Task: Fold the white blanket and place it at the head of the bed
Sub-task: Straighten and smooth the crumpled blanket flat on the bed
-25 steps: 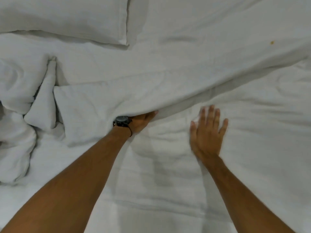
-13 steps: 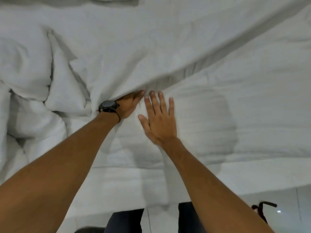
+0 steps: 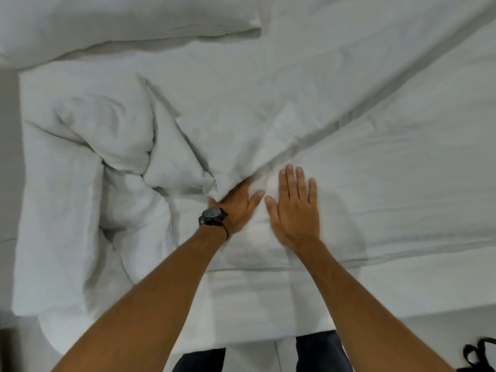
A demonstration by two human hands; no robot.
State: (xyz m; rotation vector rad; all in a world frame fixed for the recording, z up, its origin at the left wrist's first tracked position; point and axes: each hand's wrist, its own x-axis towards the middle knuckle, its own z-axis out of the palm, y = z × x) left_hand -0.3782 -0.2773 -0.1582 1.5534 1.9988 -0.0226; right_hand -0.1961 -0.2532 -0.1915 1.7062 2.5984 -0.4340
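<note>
The white blanket (image 3: 308, 98) lies spread across the bed, and one long fold runs diagonally from the upper right down to my left hand (image 3: 239, 208). That hand wears a black watch. Its fingers are tucked out of sight under the fold, and creases bunch together around it. My right hand (image 3: 295, 210) lies flat on the lower layer just to the right, palm down, fingers apart, its thumb almost touching my left thumb. To the left, part of the blanket is crumpled in a heap (image 3: 107, 140).
A white pillow (image 3: 120, 20) lies at the top left. The bed's near edge (image 3: 402, 296) runs below my arms, with my legs (image 3: 322, 353) and pale floor beyond it. A dark strap-like object (image 3: 480, 353) is on the floor at the bottom right.
My right hand has slid left across the blanket and now rests beside my left hand. My left hand has drawn the fold nearer to the bed's edge, tightening the diagonal crease.
</note>
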